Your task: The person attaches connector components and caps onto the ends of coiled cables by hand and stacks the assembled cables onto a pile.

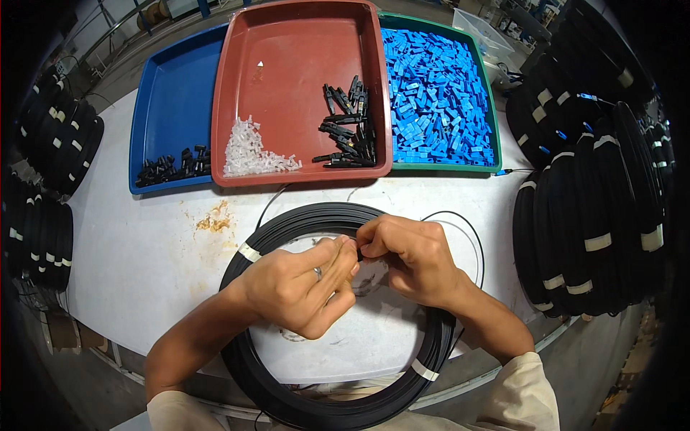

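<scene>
My left hand [296,289] and my right hand [415,260] meet fingertip to fingertip above a large coil of black cable [323,411]. Both are closed in a pinch on a small black piece [360,253], most of it covered by the fingers, so its exact kind does not show. White tape bands [425,370] bind the coil, which lies partly on the white table and hangs over its near edge. A loose cable end [471,228] loops out to the right of my right hand.
Behind the coil, a red tray [287,86] holds clear plastic bits [251,152] and black connector parts [351,133]. It overlaps a blue tray [180,79] with black pieces and a green tray [494,154] of blue connectors [438,100]. Cable coils [589,215] are stacked at both sides.
</scene>
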A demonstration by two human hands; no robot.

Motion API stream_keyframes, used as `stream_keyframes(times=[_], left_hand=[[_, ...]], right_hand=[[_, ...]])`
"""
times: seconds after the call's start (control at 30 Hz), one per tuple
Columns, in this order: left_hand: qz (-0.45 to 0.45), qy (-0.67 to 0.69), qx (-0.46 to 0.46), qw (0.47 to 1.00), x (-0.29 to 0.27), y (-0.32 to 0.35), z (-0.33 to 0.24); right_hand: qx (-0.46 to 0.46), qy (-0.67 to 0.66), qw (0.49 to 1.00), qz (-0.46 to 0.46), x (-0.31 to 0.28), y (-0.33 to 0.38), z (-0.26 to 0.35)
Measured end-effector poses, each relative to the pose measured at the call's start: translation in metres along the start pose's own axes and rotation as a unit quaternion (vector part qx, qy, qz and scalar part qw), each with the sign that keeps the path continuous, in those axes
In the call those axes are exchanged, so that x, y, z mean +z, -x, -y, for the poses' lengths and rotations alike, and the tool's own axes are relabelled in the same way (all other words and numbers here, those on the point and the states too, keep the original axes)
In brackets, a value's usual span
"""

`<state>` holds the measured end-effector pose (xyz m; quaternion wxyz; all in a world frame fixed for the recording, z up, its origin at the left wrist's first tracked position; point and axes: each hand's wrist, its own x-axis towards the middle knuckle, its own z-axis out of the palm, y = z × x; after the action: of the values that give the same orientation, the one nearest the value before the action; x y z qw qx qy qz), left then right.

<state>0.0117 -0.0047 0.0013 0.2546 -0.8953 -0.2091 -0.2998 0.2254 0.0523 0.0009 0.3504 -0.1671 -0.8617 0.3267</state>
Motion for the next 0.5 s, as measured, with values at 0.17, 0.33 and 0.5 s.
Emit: stream_keyframes(times=[0.17,0.33,0.5], left_hand=[[-0.023,0.066,-0.045,0.997,-0.004,-0.001,0.005],[-0.095,0.252,-0.268,0.925,-0.003,-0.002,0.001],[-0.060,0.447,-0.455,0.768,-0.007,-0.002,-0.004]], right_hand=[[0.050,-0.074,0.996,0.014,-0.003,-0.003,-0.001],[-0.122,0.106,0.984,-0.076,0.001,0.000,0.001],[-0.206,0.181,0.957,-0.096,0.007,-0.002,-0.001]])
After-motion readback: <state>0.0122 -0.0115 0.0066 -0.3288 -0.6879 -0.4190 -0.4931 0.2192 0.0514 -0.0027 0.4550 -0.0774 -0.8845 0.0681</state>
